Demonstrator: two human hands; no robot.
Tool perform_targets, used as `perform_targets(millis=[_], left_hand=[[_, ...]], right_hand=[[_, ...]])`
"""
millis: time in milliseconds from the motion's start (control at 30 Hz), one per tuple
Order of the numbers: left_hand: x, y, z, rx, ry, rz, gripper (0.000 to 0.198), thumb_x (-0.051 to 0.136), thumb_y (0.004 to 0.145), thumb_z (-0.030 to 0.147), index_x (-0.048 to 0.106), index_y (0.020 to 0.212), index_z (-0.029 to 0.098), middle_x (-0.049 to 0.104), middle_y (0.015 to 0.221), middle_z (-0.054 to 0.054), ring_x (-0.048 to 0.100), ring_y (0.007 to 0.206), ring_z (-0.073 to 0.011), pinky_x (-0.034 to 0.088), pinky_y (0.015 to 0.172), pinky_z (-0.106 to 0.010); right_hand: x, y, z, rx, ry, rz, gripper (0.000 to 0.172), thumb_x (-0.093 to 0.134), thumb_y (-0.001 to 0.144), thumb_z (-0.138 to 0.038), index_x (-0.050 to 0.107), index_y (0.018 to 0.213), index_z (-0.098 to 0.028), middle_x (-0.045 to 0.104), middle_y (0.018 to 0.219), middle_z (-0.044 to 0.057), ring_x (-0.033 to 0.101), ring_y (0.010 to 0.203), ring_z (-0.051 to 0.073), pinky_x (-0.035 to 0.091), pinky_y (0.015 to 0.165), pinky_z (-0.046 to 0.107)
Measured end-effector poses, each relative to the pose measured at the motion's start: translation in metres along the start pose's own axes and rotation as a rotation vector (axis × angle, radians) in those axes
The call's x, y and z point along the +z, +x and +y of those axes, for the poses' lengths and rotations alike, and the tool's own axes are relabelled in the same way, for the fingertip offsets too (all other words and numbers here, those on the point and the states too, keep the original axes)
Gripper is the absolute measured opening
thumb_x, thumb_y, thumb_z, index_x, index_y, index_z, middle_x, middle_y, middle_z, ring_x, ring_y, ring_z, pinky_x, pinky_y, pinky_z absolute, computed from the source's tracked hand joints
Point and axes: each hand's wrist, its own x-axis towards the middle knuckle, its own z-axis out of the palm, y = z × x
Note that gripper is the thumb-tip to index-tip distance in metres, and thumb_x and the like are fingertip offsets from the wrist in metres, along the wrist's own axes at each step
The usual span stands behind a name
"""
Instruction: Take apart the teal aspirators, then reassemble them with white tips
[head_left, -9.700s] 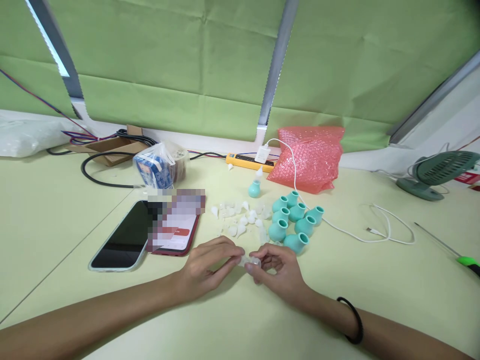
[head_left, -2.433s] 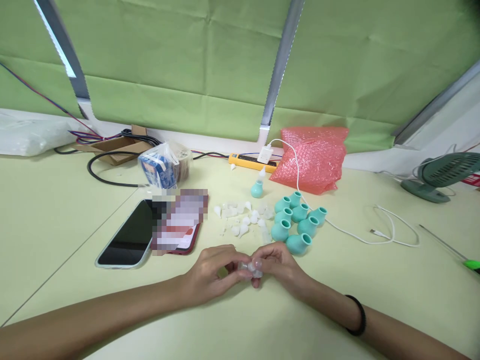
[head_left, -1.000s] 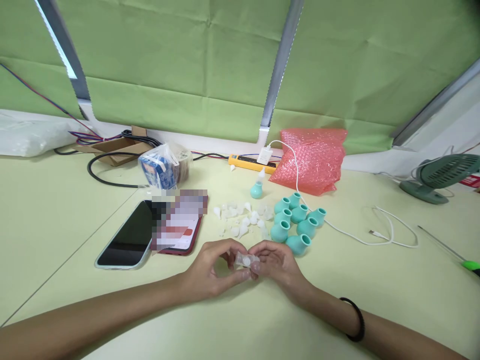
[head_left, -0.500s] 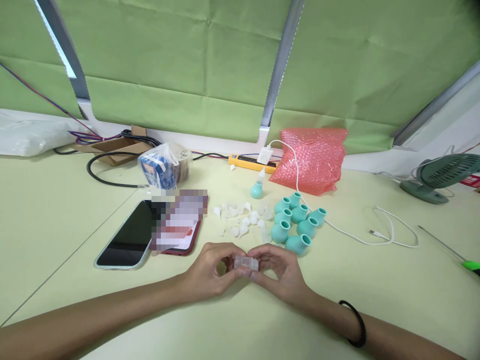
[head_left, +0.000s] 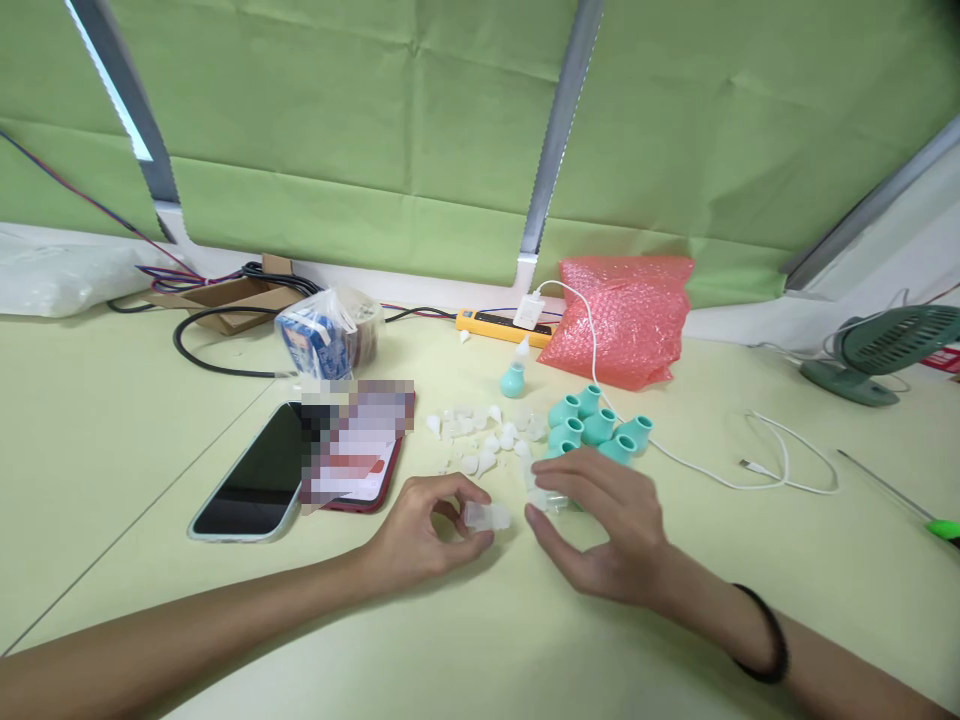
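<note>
Between the thumb and fingers of my left hand [head_left: 427, 530] is a short, translucent plastic tube piece [head_left: 489, 516], lying roughly level above the table. My right hand [head_left: 611, 525] is apart from it, thumb and fingers spread, close to clear plastic pieces [head_left: 553, 501] on the table. It partly covers a group of teal rubber bulbs [head_left: 599, 427] with open necks. Small white pointed tips [head_left: 487, 460] and other clear parts are scattered in front of my hands. Farther back, one teal bulb [head_left: 512, 381] stands upright with a clear piece and white tip on top.
To the left lie a black-screened phone [head_left: 251, 480] and a red-cased phone [head_left: 364, 455]. Behind are a bagged blue packet [head_left: 319, 340], a yellow power strip [head_left: 487, 325] and a pink bubble-wrap bag [head_left: 622, 325]. A white cable [head_left: 705, 477], a screwdriver [head_left: 885, 485] and a green fan [head_left: 892, 345] are at right.
My right hand has let go of the clear tube piece and moved right, its fingers opening towards the loose clear parts. My left hand keeps the piece in nearly the same spot.
</note>
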Motion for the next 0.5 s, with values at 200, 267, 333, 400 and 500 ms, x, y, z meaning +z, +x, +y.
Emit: perform_targets(millis=[200,267,333,400,500], left_hand=[[0.000,0.001,-0.002,-0.022,0.009,0.015,0.014,0.056,0.069,0.019,0.054,0.080,0.012,0.056,0.073,-0.003,0.052,0.061,-0.0111,0.046,0.057,-0.022],[0.000,0.000,-0.002,-0.023,-0.008,0.027,0.017,0.054,0.071,0.021,0.055,0.086,0.012,0.056,0.071,-0.002,0.052,0.060,-0.0105,0.046,0.056,-0.021],[0.000,-0.001,-0.001,-0.015,-0.017,0.031,0.019,0.053,0.073,0.022,0.056,0.089,0.011,0.054,0.063,-0.001,0.050,0.056,-0.0095,0.045,0.053,-0.020],[0.000,-0.002,0.000,-0.003,-0.023,0.013,0.019,0.054,0.073,0.023,0.059,0.086,0.011,0.052,0.057,0.001,0.048,0.051,-0.0086,0.043,0.049,-0.019],[-0.001,-0.001,0.000,0.012,-0.030,-0.001,0.018,0.056,0.072,0.023,0.060,0.084,0.010,0.056,0.062,-0.002,0.049,0.053,-0.0092,0.042,0.050,-0.019]], right_hand=[[-0.050,0.019,0.023,0.175,-0.566,-0.453,0.022,0.057,0.067,-0.037,0.058,0.079,-0.019,0.061,0.071,0.004,0.057,0.066,0.021,0.033,0.043,0.025],[-0.055,0.016,0.032,0.255,-0.581,-0.620,0.022,0.056,0.067,-0.041,0.058,0.071,-0.020,0.057,0.059,0.002,0.054,0.055,0.018,0.029,0.042,0.023],[-0.054,0.013,0.039,0.274,-0.527,-0.747,0.020,0.056,0.067,-0.040,0.056,0.064,-0.020,0.053,0.054,0.000,0.051,0.049,0.016,0.027,0.042,0.023],[-0.052,0.011,0.044,0.261,-0.451,-0.830,0.017,0.055,0.068,-0.035,0.053,0.060,-0.020,0.051,0.053,-0.001,0.049,0.048,0.014,0.027,0.042,0.023],[-0.056,0.013,0.043,0.246,-0.344,-0.844,0.015,0.052,0.069,-0.030,0.050,0.058,-0.020,0.050,0.054,-0.001,0.048,0.049,0.013,0.030,0.045,0.023]])
